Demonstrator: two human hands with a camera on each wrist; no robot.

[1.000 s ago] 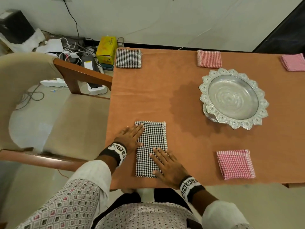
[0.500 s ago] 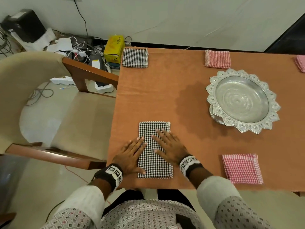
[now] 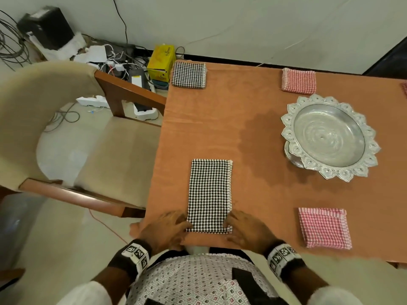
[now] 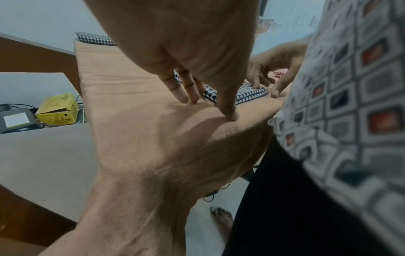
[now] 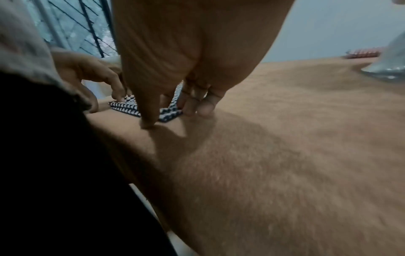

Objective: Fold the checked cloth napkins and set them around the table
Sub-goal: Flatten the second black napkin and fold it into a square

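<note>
— Head view consulted first. Found the black checked napkin (image 3: 209, 194) lying flat as a long strip near the front edge of the table (image 3: 253, 106).
— And the hands?
— Saw left hand (image 3: 165, 230) and right hand (image 3: 248, 232) spread, fingertips down at the two near corners, thumbs on the tablecloth. Nothing pinched yet.
— Advised, then: take both corners together, lift evenly, lay onto the far edge, match corners, press the fold flat.
</note>
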